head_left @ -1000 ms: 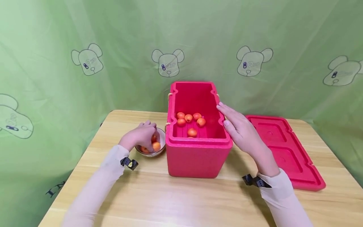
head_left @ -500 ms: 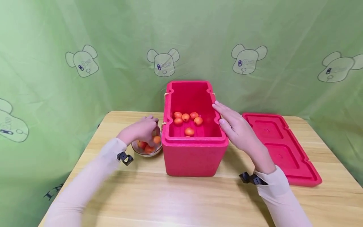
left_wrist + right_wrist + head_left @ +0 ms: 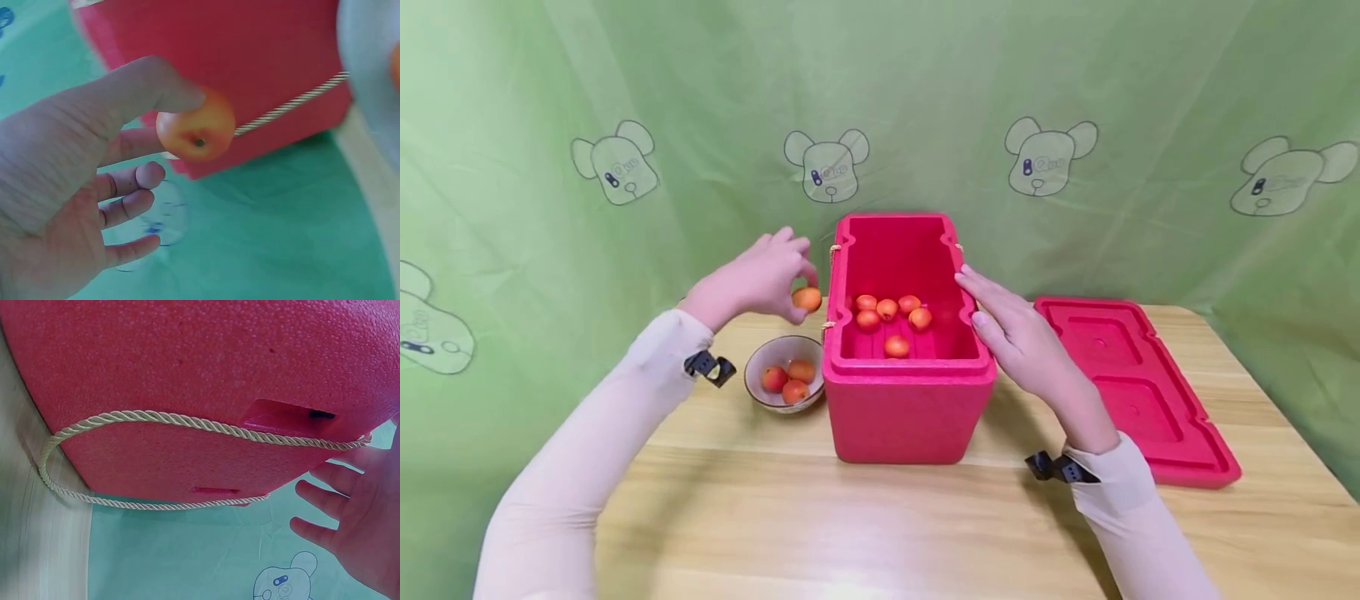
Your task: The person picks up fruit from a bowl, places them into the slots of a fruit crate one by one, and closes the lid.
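Note:
My left hand point(image 3: 760, 279) pinches a small orange apricot-like fruit point(image 3: 197, 125) between thumb and forefinger. It is raised above the bowl, just left of the red foam box point(image 3: 906, 421). A dimple with a dark spot shows on the fruit in the left wrist view, and the other fingers are spread loosely. Below that hand stands a white bowl point(image 3: 754, 382) with a dark rim, holding 3 more such fruits point(image 3: 795, 392). Inside the lidless box lie several orange-red fruits point(image 3: 897, 346). My right hand point(image 3: 1026, 346) rests on the box's right rim, its fingers straight.
The red lid point(image 3: 1138, 392) lies flat on the wooden table point(image 3: 737, 517), right of the box. A twisted cord point(image 3: 169, 419) loops along the box's right side, and another cord point(image 3: 294, 106) runs on its left. A green curtain point(image 3: 925, 92) hangs behind.
My left hand has risen out of the bowl with one fruit pinched in its fingertips, moving up and away from me. The right hand stays on the box's rim. The view has shifted slightly.

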The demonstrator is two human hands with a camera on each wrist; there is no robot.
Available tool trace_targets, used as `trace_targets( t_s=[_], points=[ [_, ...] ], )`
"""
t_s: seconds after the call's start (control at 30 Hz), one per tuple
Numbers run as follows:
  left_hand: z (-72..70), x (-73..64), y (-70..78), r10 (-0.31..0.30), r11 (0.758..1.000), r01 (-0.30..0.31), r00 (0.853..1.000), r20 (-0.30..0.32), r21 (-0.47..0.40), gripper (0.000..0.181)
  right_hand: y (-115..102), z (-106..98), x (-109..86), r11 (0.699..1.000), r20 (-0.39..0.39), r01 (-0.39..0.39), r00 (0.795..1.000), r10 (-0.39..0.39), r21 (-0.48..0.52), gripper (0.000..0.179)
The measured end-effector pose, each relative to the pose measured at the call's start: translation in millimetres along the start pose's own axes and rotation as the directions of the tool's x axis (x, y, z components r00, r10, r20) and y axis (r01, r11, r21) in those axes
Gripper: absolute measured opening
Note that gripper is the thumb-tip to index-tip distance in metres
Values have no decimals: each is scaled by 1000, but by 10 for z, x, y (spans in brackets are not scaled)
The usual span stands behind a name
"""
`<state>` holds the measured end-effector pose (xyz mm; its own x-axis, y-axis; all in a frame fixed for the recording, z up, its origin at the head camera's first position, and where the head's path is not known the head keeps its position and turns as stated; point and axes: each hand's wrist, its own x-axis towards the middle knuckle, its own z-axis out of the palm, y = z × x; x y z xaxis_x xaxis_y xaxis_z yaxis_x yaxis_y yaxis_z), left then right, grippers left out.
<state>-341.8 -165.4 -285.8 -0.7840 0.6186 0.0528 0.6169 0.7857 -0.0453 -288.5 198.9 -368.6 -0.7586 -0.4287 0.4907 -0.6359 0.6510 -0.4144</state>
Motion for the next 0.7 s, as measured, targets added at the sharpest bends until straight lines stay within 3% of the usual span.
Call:
trace_targets(
  t_s=[0.17,0.3,0.47,0.7],
  points=[
    [-328,101,118,3,1000,-2,998,-60,9,31,-8,-20,0,999,16,-26,1000,25,28,56],
    [-499,166,159,-23,1000,23,998,-55,-6,27,-23,-22,35,998,16,-37,999,36,48,56],
    [-583,199,159,-52,999,51,997,-64,-16,29,-12,-17,55,998,19,-43,999,42,51,56],
    [-600,215,195,9,1000,-7,987,-161,12,28,12,-15,11,998,25,-49,999,48,50,55]
  ],
)
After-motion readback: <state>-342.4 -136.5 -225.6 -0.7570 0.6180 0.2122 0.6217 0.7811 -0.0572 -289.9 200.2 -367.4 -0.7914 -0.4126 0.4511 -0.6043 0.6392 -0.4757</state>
